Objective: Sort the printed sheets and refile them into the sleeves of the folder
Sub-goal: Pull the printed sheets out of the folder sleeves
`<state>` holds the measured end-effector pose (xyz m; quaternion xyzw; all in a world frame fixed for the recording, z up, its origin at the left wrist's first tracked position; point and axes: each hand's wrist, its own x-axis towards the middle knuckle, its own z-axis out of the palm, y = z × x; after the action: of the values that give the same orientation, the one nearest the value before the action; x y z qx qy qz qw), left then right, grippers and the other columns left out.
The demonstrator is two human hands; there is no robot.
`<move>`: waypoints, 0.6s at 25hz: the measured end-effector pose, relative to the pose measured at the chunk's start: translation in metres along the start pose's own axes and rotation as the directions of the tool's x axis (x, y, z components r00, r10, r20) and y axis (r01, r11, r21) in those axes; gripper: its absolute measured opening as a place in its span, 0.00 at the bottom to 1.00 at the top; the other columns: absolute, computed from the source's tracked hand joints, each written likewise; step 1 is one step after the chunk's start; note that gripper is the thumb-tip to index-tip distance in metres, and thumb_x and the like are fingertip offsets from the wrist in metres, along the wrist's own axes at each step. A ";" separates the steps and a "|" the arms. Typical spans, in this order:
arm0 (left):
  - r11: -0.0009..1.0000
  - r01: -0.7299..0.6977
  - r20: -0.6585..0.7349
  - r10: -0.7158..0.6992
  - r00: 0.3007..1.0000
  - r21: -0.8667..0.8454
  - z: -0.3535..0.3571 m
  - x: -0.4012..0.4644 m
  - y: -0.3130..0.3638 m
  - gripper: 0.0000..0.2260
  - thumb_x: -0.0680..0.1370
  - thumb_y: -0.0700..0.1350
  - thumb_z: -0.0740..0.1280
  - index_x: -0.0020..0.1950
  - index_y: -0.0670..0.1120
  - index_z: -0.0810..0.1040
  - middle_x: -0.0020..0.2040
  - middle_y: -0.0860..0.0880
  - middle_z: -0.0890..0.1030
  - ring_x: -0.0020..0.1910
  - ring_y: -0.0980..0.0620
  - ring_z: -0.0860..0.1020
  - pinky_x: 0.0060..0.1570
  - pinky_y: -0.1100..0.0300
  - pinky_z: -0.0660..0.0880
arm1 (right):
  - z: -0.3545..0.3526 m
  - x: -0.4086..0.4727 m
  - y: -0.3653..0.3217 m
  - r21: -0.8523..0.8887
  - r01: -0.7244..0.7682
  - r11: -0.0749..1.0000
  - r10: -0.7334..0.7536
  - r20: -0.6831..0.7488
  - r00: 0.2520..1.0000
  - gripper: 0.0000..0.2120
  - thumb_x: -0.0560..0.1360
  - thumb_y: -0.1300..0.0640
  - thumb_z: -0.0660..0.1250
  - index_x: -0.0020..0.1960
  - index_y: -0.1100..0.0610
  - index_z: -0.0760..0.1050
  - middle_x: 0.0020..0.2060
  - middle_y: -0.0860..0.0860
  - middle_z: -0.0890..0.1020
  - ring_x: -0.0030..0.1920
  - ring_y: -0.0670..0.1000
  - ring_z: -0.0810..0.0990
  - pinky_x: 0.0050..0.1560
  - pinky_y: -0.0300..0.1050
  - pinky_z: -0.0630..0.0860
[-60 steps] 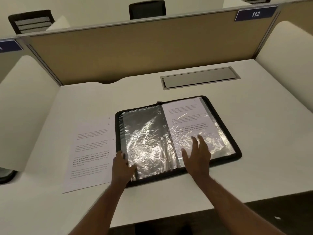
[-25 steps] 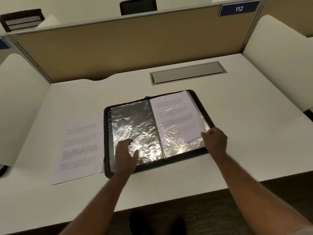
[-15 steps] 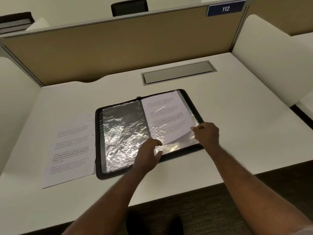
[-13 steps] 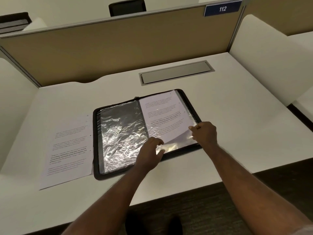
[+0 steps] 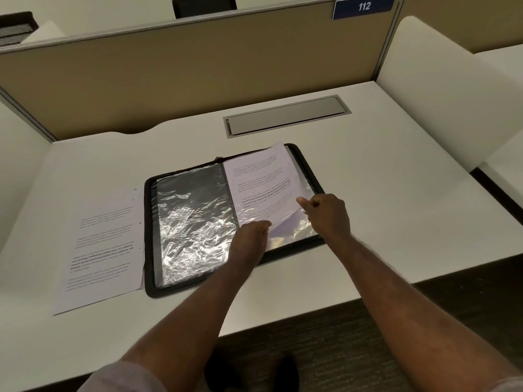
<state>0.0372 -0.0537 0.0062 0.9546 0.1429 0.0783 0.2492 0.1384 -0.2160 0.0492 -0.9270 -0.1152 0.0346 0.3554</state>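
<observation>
A black zip folder (image 5: 149,244) lies open on the desk. Its left sleeve (image 5: 192,222) is crinkled clear plastic with no paper in it. A printed sheet (image 5: 260,182) sits partly out of the right sleeve (image 5: 300,224), its top edge past the folder's far rim. My left hand (image 5: 252,236) pinches the sleeve's lower part near the spine. My right hand (image 5: 328,213) pinches the sheet's right edge. A second printed sheet (image 5: 102,250) lies flat on the desk left of the folder.
A beige partition (image 5: 198,69) closes the back of the white desk (image 5: 396,210), with white side panels left and right. A grey cable hatch (image 5: 285,116) is set into the desk behind the folder. A blue sign reading 112 (image 5: 363,7) hangs at top right.
My left hand moved from the left sleeve across to the right sleeve's lower edge. My right hand took the sheet's edge, and the sheet has slid up and out of the sleeve.
</observation>
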 end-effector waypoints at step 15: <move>0.857 0.194 -0.064 -0.254 0.965 -0.478 -0.011 -0.002 -0.014 0.09 0.70 0.39 0.77 0.48 0.44 0.83 0.40 0.49 0.85 0.40 0.55 0.83 0.47 0.58 0.81 | 0.047 -0.048 0.007 0.296 0.099 0.950 -0.048 -0.172 0.984 0.07 0.78 0.54 0.66 0.44 0.57 0.77 0.38 0.48 0.79 0.38 0.45 0.77 0.40 0.36 0.75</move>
<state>0.0297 -0.0375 0.0087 0.8362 0.2452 0.1403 0.4701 0.0867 -0.2023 0.0087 -0.8560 -0.1137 -0.0372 0.5029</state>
